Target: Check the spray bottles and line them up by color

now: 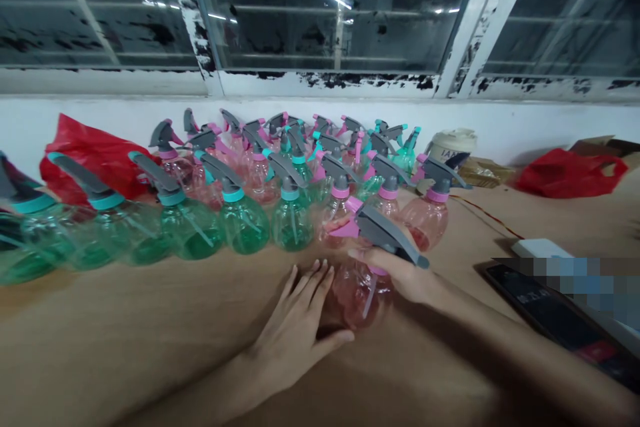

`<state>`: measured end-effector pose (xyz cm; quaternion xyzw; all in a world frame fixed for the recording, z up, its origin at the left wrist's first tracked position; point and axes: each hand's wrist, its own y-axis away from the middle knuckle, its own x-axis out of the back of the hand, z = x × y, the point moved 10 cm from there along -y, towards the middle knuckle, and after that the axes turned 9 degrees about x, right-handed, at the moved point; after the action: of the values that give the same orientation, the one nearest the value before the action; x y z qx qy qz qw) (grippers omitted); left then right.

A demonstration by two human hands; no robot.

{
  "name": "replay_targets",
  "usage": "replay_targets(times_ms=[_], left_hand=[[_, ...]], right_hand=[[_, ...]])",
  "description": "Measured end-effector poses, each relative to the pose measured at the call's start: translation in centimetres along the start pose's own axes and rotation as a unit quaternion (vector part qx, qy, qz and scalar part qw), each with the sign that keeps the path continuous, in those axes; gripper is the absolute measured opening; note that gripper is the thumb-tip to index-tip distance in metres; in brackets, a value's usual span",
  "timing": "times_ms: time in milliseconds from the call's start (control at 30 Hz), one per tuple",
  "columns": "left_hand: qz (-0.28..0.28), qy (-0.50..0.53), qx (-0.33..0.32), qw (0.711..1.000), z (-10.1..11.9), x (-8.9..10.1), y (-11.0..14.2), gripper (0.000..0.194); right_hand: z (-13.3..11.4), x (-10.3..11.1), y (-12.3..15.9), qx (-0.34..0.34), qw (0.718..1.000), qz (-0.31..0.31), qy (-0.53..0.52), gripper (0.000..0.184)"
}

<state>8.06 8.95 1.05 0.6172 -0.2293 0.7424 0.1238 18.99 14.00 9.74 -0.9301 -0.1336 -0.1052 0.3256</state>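
A clear pink spray bottle (357,297) with a grey and pink trigger head stands near me on the table, slightly blurred. My right hand (400,270) grips it around the neck, just under the trigger. Beside its left side, my left hand (303,317) lies with fingers stretched out and thumb apart, close to the bottle; whether it touches is hard to tell. Just behind stand more pink bottles, one of them a pink spray bottle (425,217) at the right end of the front row. Leftward the row continues with green spray bottles, such as a green spray bottle (293,224).
Several more spray bottles crowd behind the front row, against the wall. A red plastic bag (95,157) lies at the left, another red bag (570,172) at the right. A lidded cup (453,142) stands at the back. At the right lie a phone (540,307) and a white box (540,248).
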Motion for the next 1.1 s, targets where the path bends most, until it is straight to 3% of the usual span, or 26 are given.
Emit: replay_targets(times_ms=[233, 500, 767, 1100], left_hand=[[0.002, 0.002, -0.004, 1.0, 0.1, 0.3, -0.1, 0.071], [0.002, -0.01, -0.007, 1.0, 0.3, 0.5, -0.2, 0.066], [0.051, -0.033, 0.007, 0.998, -0.1, 1.0, -0.1, 0.061], [0.04, -0.016, 0.028, 0.999, -0.9, 0.4, 0.2, 0.058]], right_hand=[[-1.7, -0.8, -0.6, 0.033, 0.999, -0.014, 0.005, 0.013], [-1.9, -0.2, -0.5, 0.038, 0.999, 0.003, 0.007, 0.01], [-2.4, 0.7, -0.5, 0.042, 0.998, 0.03, 0.039, 0.01], [-1.9, 0.4, -0.5, 0.031, 0.999, 0.017, 0.026, 0.018]])
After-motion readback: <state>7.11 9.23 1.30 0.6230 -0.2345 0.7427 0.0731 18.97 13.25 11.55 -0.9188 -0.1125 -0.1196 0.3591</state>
